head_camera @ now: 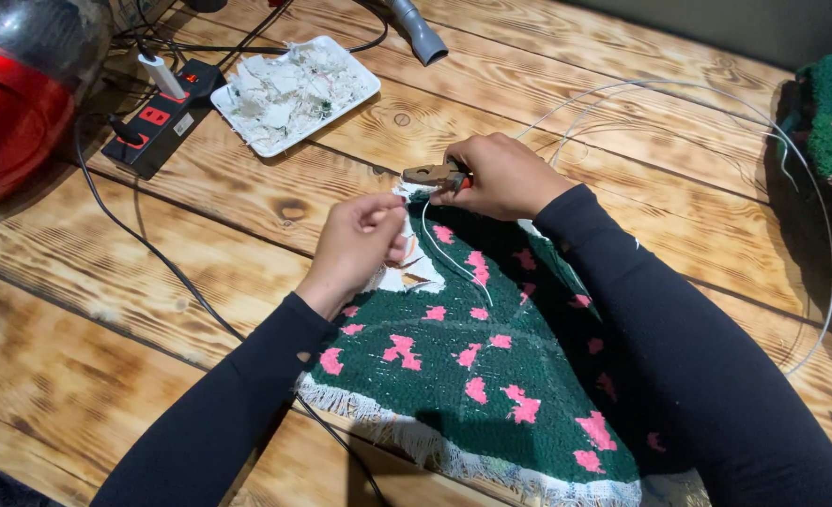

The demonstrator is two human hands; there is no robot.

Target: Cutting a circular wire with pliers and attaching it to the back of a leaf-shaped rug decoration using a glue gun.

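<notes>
At frame centre: green rug piece [472,376] with pink spots lay on the wooden table [623,122].
Left hand [360,244]: pinched its white top edge.
Right hand [500,174]: gripped pliers [432,174] there.
Open room: bare planks at upper right, crossed by thin wire [815,188].

Green pink-flecked woven piece [472,376], pliers [432,174] at its top edge.

Craft workbench in a small textile workshop.
Scorched plank table [566,84] bearing a black power strip [161,117], a white tray of fabric scraps [294,92], loose wire [716,94], a grey vacuum hose [418,30] and green-and-pink tufted fabric [491,385].
</notes>
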